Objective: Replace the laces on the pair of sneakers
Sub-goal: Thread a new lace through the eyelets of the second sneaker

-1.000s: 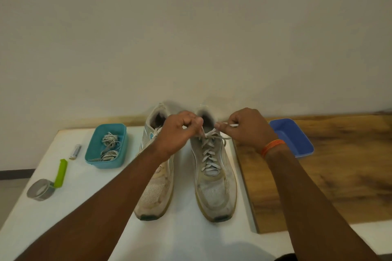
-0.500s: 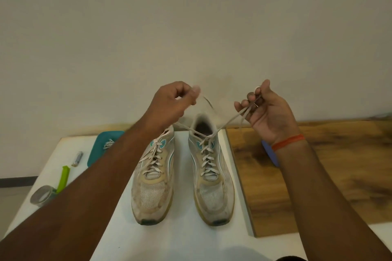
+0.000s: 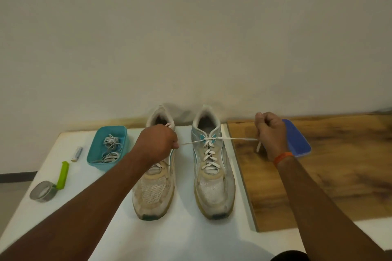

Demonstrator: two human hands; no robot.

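Note:
Two worn white sneakers stand side by side on the white table, toes toward me. The right sneaker (image 3: 213, 167) is laced with a white lace (image 3: 233, 138) whose two ends stretch sideways from the top eyelets. My left hand (image 3: 158, 144) grips the left end over the left sneaker (image 3: 153, 193) and hides part of its laces. My right hand (image 3: 270, 133) grips the right end over the wooden board, the tip hanging below my fingers.
A teal tub (image 3: 93, 154) with bundled laces stands left of the sneakers. A battery (image 3: 76, 153), a green clip (image 3: 63, 175) and a grey tape roll (image 3: 42, 191) lie further left. A blue tray (image 3: 297, 140) sits on the wooden board (image 3: 328, 176) behind my right hand.
Both hands came down from a raised position and moved apart sideways, pulling the lace ends of the right sneaker out level and taut.

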